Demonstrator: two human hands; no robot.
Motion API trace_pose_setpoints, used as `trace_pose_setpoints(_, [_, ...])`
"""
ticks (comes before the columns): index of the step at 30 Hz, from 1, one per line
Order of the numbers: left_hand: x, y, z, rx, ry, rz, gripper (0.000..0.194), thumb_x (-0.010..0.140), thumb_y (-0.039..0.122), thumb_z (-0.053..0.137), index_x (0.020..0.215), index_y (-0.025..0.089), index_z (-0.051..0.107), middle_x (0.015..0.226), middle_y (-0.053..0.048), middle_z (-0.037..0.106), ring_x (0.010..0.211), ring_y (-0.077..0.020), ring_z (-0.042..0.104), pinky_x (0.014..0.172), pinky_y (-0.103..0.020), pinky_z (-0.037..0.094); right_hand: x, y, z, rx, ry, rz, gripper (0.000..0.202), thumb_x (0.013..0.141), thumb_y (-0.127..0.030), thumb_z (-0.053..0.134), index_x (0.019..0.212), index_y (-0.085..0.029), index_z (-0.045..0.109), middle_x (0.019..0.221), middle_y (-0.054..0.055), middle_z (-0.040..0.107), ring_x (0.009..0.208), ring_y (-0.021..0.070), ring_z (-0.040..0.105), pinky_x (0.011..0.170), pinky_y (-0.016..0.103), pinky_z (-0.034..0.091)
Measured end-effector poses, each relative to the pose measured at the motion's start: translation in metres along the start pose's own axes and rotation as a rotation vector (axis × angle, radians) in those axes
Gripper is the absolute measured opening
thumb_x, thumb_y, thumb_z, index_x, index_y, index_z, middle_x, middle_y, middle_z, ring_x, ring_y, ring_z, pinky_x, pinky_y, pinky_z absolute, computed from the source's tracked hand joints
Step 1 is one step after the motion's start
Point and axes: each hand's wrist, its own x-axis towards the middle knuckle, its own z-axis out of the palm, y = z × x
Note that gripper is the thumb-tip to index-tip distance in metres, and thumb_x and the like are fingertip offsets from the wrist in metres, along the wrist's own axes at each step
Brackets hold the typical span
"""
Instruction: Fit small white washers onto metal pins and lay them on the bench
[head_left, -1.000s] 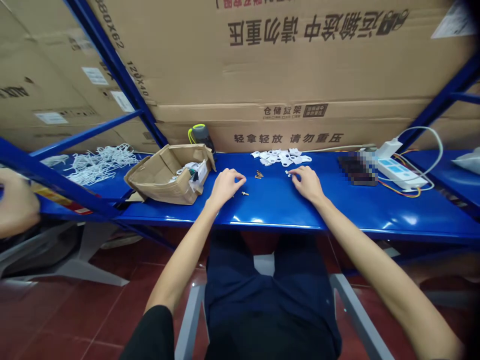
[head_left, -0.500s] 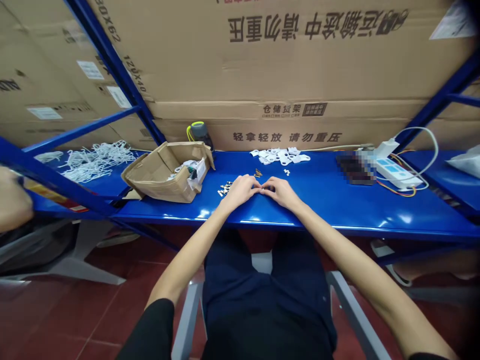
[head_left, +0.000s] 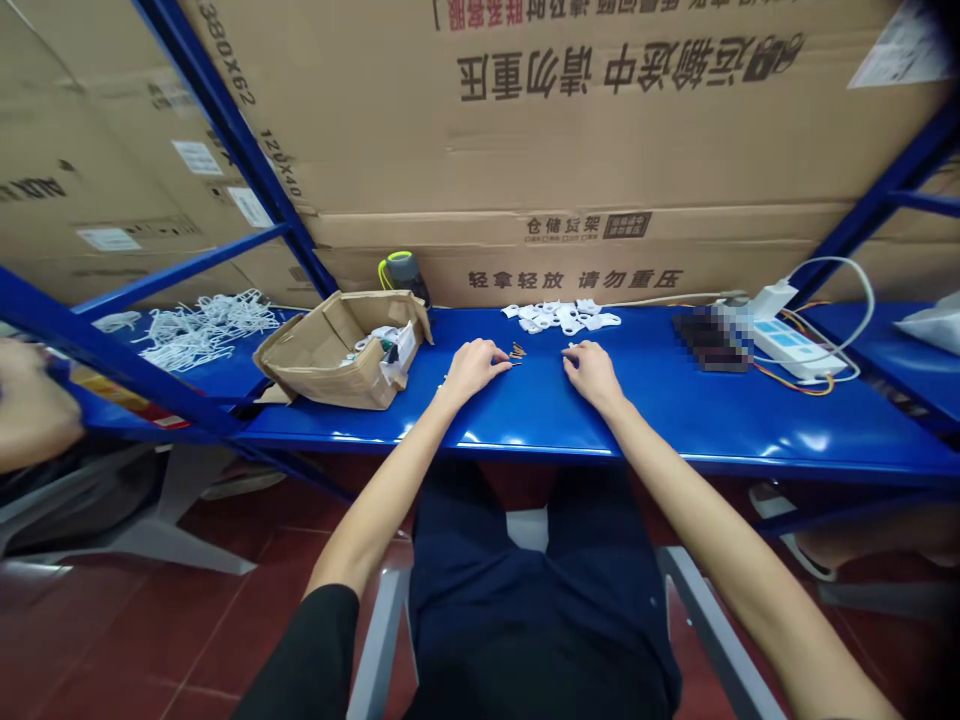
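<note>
My left hand (head_left: 475,370) rests low over the blue shelf, thumb and forefinger pinched together. A thin brass pin shows at its fingertips, just below a small group of brass pins (head_left: 517,351). Apart from it on the right, my right hand (head_left: 594,374) has its fingers closed and bent down to the shelf. Small white pieces (head_left: 571,346) lie right at these fingertips, partly covered; what the fingers hold is hidden. Beyond both hands is a pile of flat white plastic parts with holes (head_left: 559,317). Small metal pieces beside the left wrist are mostly covered by the hand.
An open cardboard box (head_left: 337,350) with white parts stands at left, a dark bottle (head_left: 405,275) behind it. White cords (head_left: 206,328) lie farther left, near another person's arm (head_left: 34,405). At right are a power strip (head_left: 791,348) and a blurred dark object (head_left: 712,338).
My hands were touching at the fingertips and have parted. The right moved right to the small white pieces; the left shifted slightly, now covering most of the metal pieces beside it.
</note>
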Motion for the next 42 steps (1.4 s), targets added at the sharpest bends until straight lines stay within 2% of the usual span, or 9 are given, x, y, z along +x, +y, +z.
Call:
trace_pose_setpoints(5, [0.002,-0.003,0.003,0.029,0.067,0.001,0.025,0.102,0.038,0.071,0.112,0.02,0.085,0.116,-0.009,0.08,0.109,-0.0275,0.07,0.093,-0.036,0.052,-0.004,-0.003,0.001,0.006,0.101,0.064,0.043,0.1,-0.017,0.048,0.134,-0.008,0.075,0.116,0.02,0.074,0.112,0.034,0.064,0.104,0.045,0.051])
trace_pose_setpoints(10, [-0.025,-0.022,-0.018,-0.004,0.126,-0.048,0.023,0.103,0.033,0.066,0.109,0.023,0.086,0.112,-0.007,0.081,0.106,-0.0272,0.071,0.095,-0.037,0.053,-0.008,-0.007,-0.001,0.013,0.118,0.023,0.04,0.102,-0.02,0.048,0.13,-0.014,0.076,0.117,0.017,0.074,0.114,0.0339,0.063,0.096,0.044,0.052])
trace_pose_setpoints(15, [-0.066,-0.042,-0.043,-0.01,-0.032,-0.008,0.023,0.098,0.031,0.066,0.105,0.025,0.087,0.114,-0.006,0.082,0.106,-0.0278,0.072,0.098,-0.037,0.054,-0.009,-0.012,-0.001,-0.018,0.093,-0.055,0.039,0.102,-0.018,0.047,0.127,-0.016,0.077,0.117,0.016,0.074,0.114,0.0332,0.063,0.092,0.043,0.051])
trace_pose_setpoints(20, [-0.079,-0.041,-0.047,0.019,-0.097,0.043,0.019,0.097,0.035,0.071,0.104,0.026,0.086,0.11,-0.007,0.079,0.105,-0.028,0.072,0.095,-0.037,0.054,-0.009,-0.012,-0.001,0.007,0.106,-0.082,0.036,0.102,-0.017,0.048,0.123,-0.018,0.077,0.115,0.015,0.073,0.113,0.0323,0.063,0.094,0.042,0.051])
trace_pose_setpoints(24, [-0.07,-0.026,-0.037,-0.054,-0.085,0.092,0.017,0.099,0.036,0.072,0.099,0.027,0.086,0.107,-0.006,0.078,0.104,-0.0265,0.071,0.093,-0.036,0.053,-0.011,-0.013,-0.002,0.043,0.105,-0.118,0.033,0.102,-0.018,0.05,0.12,-0.019,0.077,0.112,0.014,0.073,0.111,0.0322,0.064,0.094,0.044,0.052])
trace_pose_setpoints(27, [-0.052,-0.005,-0.023,-0.219,-0.082,0.145,0.019,0.1,0.037,0.071,0.103,0.027,0.086,0.108,-0.005,0.081,0.103,-0.0254,0.073,0.096,-0.036,0.053,-0.012,-0.016,-0.002,0.118,0.078,-0.228,0.031,0.104,-0.021,0.051,0.122,-0.022,0.076,0.114,0.012,0.073,0.111,0.03,0.065,0.096,0.043,0.052])
trace_pose_setpoints(31, [-0.018,0.024,0.002,-0.502,0.028,0.07,0.018,0.097,0.034,0.072,0.1,0.023,0.086,0.104,-0.004,0.084,0.097,-0.0244,0.076,0.094,-0.034,0.054,-0.013,-0.016,0.0,0.229,0.044,-0.345,0.024,0.105,-0.03,0.057,0.118,-0.023,0.075,0.112,0.009,0.075,0.105,0.0278,0.068,0.097,0.043,0.051])
trace_pose_setpoints(36, [0.014,0.044,0.027,-0.918,0.104,-0.084,0.03,0.09,0.044,0.078,0.102,0.017,0.083,0.087,-0.007,0.083,0.091,-0.0257,0.078,0.087,-0.033,0.057,-0.01,-0.016,0.0,0.425,0.136,-0.287,0.02,0.101,-0.036,0.065,0.113,-0.025,0.075,0.103,0.007,0.079,0.091,0.0259,0.071,0.089,0.042,0.053])
trace_pose_setpoints(42, [0.015,0.042,0.039,-1.08,0.225,-0.134,0.033,0.085,0.047,0.083,0.101,0.018,0.086,0.102,-0.008,0.084,0.095,-0.0241,0.075,0.089,-0.034,0.056,-0.009,-0.026,-0.002,0.673,0.166,-0.149,0.021,0.096,-0.042,0.068,0.102,-0.026,0.079,0.1,0.004,0.084,0.09,0.025,0.075,0.078,0.037,0.055])
